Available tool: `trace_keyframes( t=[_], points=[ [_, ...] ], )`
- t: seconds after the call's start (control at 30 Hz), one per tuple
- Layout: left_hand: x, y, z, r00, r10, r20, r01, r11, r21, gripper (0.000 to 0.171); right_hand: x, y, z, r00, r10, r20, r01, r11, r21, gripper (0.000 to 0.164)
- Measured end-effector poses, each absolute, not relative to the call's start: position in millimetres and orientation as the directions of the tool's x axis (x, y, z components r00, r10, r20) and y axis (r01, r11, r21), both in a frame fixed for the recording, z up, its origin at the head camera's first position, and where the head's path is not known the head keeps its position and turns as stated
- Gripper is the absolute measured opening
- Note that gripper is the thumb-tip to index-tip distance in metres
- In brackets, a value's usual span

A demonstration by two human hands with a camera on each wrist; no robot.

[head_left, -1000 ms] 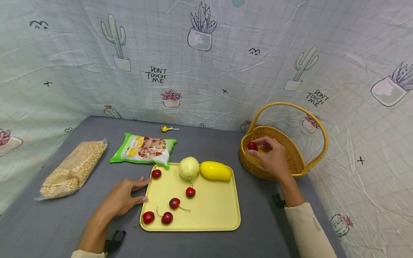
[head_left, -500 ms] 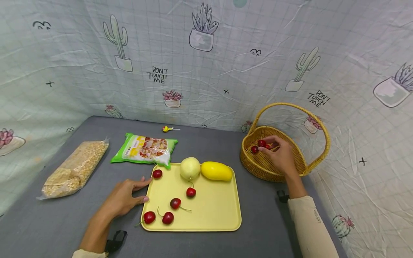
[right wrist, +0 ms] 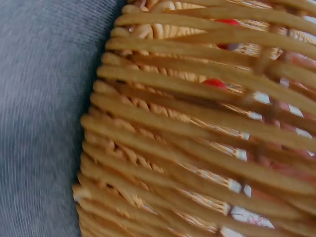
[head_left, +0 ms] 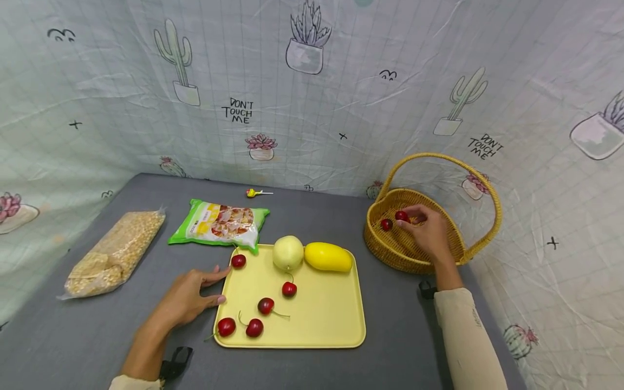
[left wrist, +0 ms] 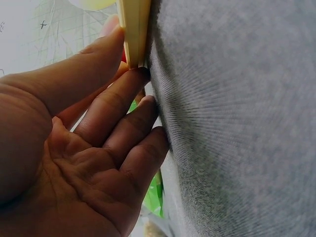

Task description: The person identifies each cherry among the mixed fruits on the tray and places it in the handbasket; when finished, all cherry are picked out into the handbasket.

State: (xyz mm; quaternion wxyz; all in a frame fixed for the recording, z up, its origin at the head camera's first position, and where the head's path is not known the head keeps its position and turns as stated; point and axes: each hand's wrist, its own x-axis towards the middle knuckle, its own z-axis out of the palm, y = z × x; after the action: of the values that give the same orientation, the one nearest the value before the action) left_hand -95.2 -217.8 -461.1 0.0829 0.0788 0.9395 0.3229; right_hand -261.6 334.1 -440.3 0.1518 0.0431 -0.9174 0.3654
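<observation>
Cloth backdrop [head_left: 297,111]: pale, creased, cactus-printed | tabletop [head_left: 317,214]: grey | light: soft

The table [head_left: 317,216] before me wears matt, ribbed cloth. Near its right edge, my basket [head_left: 397,261] is rough woven wicker (the strands look cane-like). My tray [head_left: 326,325] looks smooth, plastic, the cherries [head_left: 265,306] toward its left edge glossy. The bag [head_left: 117,252] by the table's left edge is shiny clear film.

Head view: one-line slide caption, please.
Left hand touches the yellow tray while the right hand reaches into the wicker basket, holding a cherry.
</observation>
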Motion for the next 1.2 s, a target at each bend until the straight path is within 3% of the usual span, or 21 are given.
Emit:
trace_keyframes(
  t=[0.87, 1.2],
  points=[
    [-96.7, -218.7, -459.5, -0.975, 0.204, -0.092, 0.107, 0.788, 0.606, 0.068, -268.1, 335.0, -443.8, -0.999, -0.037, 0.013, -0.038, 0.812, -0.582, 0.031],
    [-97.3, -218.8, -459.6, -0.974, 0.194, -0.116, 0.088, 0.797, 0.597, 0.070, -266.7, 332.8, -443.1, -0.994, -0.036, 0.102, -0.087, 0.823, -0.561, 0.037]
  ],
)
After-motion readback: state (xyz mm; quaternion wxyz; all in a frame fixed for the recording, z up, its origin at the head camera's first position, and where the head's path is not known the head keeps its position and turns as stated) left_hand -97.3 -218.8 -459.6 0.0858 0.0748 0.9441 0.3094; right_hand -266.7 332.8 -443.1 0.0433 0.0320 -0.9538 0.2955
